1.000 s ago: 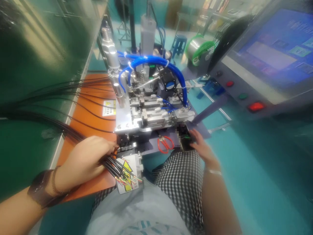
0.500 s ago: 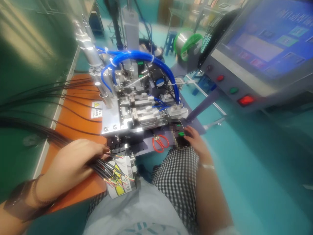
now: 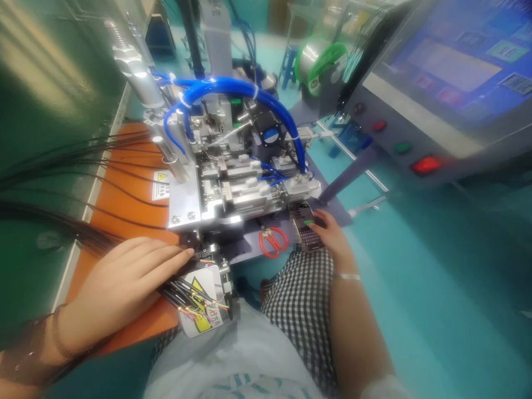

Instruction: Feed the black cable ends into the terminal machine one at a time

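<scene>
My left hand [image 3: 133, 274] lies with its fingers stretched out over a bundle of black cables [image 3: 177, 288]. Its index fingertip is near the small metal fixture at the machine's front; the thumb is hidden. The cables' stripped ends, with thin coloured wires, fan out over a white plate [image 3: 189, 328] with a yellow warning mark. My right hand [image 3: 334, 238] is at the right side of a phone [image 3: 308, 235], with one digit over its lit screen, which shows a keyboard. Its fingers are apart. Red-handled snips [image 3: 273, 242] lie left of the phone.
The metal machine [image 3: 249, 194], with thick blue tubing [image 3: 224, 85], stands ahead. A control panel [image 3: 449, 105] with a lit screen and buttons is at the right. Behind stands a green wire spool [image 3: 322, 66]. More black cables cross the orange board [image 3: 120, 194] at left.
My left hand's fingers have straightened and flattened over the cables. One digit of my right hand has moved over the phone, whose screen now shows a keyboard. The view has shifted slightly.
</scene>
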A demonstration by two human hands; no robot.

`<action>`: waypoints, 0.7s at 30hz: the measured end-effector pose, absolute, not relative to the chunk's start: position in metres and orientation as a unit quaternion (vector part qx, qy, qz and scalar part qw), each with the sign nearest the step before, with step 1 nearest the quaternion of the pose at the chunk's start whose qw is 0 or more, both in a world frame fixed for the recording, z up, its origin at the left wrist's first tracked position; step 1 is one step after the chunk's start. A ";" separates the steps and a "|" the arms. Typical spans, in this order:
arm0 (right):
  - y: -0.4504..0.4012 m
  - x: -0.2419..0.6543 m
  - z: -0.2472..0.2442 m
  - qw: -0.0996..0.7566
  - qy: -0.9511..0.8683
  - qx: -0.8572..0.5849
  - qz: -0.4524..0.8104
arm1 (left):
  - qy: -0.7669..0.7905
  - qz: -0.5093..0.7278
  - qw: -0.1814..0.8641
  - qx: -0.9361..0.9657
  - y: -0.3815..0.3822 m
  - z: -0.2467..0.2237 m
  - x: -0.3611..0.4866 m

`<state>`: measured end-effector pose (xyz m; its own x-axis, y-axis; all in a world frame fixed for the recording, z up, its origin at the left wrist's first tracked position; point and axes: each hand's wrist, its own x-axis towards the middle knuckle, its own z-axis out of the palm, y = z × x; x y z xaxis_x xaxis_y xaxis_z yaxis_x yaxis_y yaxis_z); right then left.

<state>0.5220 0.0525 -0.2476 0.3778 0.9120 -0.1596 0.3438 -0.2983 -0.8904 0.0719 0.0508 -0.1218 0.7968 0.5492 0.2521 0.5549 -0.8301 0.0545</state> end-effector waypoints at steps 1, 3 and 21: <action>0.053 0.521 -0.246 0.403 -0.431 -0.727 0.351 | -0.291 -0.128 0.008 -0.948 0.051 -0.122 0.072; 0.053 0.520 -0.242 0.398 -0.430 -0.730 0.352 | -0.292 -0.130 0.001 -0.948 0.051 -0.121 0.074; 0.054 0.533 -0.245 0.454 -0.340 -0.784 0.252 | -0.284 -0.139 0.012 -0.949 0.044 -0.124 0.073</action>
